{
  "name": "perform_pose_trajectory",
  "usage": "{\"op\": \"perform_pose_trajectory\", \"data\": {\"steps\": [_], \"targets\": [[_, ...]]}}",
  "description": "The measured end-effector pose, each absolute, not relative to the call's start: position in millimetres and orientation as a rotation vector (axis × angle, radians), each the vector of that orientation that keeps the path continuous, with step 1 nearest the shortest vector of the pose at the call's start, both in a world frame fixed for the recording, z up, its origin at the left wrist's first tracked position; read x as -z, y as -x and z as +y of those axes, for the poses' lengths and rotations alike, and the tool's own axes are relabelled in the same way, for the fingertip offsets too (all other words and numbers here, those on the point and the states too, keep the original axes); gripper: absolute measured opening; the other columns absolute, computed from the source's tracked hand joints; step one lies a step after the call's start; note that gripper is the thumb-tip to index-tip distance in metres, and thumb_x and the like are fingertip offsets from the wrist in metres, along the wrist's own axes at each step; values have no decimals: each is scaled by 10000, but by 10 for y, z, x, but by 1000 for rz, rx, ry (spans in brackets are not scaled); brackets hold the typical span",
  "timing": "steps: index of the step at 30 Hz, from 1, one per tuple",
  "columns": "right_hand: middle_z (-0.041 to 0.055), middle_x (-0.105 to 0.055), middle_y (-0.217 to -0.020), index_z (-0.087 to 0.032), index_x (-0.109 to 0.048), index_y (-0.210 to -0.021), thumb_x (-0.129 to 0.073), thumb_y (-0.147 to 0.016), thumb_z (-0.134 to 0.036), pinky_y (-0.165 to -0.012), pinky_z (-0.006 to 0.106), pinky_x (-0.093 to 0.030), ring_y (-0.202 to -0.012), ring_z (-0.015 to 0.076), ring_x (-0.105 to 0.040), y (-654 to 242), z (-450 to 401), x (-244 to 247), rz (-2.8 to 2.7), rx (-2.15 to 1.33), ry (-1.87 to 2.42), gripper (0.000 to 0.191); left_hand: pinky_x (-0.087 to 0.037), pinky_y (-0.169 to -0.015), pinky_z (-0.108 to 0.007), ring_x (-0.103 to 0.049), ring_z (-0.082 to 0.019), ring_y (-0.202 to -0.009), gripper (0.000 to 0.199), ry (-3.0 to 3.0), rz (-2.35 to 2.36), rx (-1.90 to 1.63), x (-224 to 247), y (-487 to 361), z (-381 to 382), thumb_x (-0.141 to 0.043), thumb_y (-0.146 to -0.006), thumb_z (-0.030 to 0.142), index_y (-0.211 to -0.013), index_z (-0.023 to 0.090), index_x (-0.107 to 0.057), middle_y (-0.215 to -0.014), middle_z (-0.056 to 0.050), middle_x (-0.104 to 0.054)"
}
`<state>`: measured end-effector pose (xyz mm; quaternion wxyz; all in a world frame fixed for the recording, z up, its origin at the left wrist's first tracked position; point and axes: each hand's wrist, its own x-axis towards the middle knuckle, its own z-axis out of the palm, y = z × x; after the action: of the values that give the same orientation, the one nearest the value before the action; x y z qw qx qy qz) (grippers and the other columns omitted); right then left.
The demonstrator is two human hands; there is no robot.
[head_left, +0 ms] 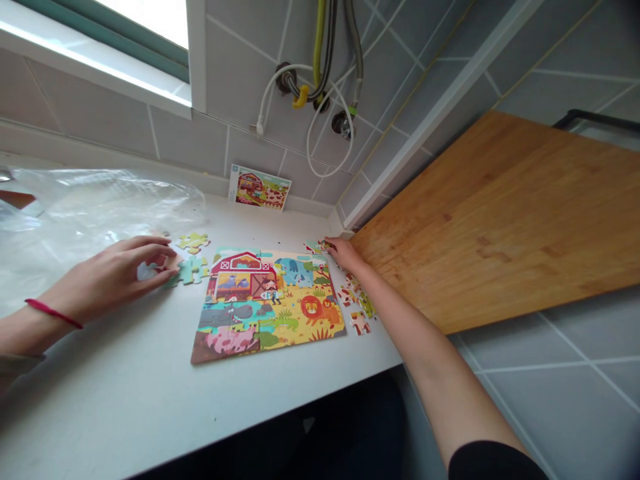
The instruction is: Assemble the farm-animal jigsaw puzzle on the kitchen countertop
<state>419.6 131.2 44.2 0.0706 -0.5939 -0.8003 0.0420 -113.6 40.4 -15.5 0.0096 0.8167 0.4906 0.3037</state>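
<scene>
Cardboard puzzle lies flat on the white tabletop, showing a red barn, a lion and other farm animals, with gaps along its top edge. Your left hand sits off its left edge, its grip curled downward, the fingertips right by a teal piece, and a yellow-green piece lies just above. Your right hand reaches the top right corner, its grip bunched at the small pieces there; you cannot tell from this view whether either hand is pinching anything. More loose pieces lie scattered along the right edge. They look light, thin and stiff, apt to slide on the smooth surface, so take them by their edges. A picture card leans against the tile wall, a plastic bag lies to the left, and a bamboo board sits to the right.
</scene>
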Motion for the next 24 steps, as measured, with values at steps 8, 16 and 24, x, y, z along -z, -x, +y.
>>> {"op": "perform_pose_trajectory", "data": {"steps": [8,16,24], "targets": [[102,-748,-1150,-202,-817,-1141,-627,-907,-161,-972,329,-524,-1013,229,-698,-4528,1082,-406,-2404,-56,1809,303,-581,-958,-455,-719,-284,-1054,482,-2536,1496,-1004,68,1088,364,-522,-912,696,-988,262,-716,-1253,-79,-703],[134,-717,-1197,-185,-751,-1115,-663,-937,-445,-1012,392,-518,-1083,268,-667,-4489,1109,-294,-2190,-10,1808,327,-569,-981,-486,-723,-292,-974,582,-2462,1551,-921,-32,1045,323,-462,-913,716,-1110,217,-688,-1244,-132,-696],[108,-731,-1271,-218,-741,-1281,-605,-920,-244,-1120,406,-467,-1197,265,-656,-4344,1271,-248,-2304,-177,1749,386,-572,-971,-450,-711,-250,-910,600,-2431,1586,-834,-3,1046,309,-462,-914,723,-1218,244,-655,-1247,-96,-693]]}}
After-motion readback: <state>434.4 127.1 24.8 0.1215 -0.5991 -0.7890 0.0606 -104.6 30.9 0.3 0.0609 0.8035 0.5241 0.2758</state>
